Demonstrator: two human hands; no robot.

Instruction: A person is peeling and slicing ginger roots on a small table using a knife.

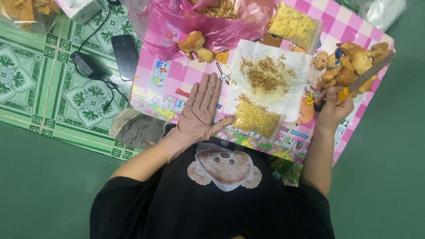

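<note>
Pink-and-white checked cloth covers the counter, and on it lies a small clear bag filled with yellow crumbly bits, just below a white sheet that carries a loose heap of brown shreds. The left hand, in a beige glove, lies flat on the cloth with its fingers straight and close together; its thumb touches the small clear bag's left edge. The right hand is bare, its fingers curled around the yellow handle of a knife, whose blade lies across a pile of fried brown pieces at the counter's right edge. Farther up, a second clear bag holds pale yellow chips, and a crumpled pink plastic bag holds more brown shreds, with a few fried pieces beside it.
</note>
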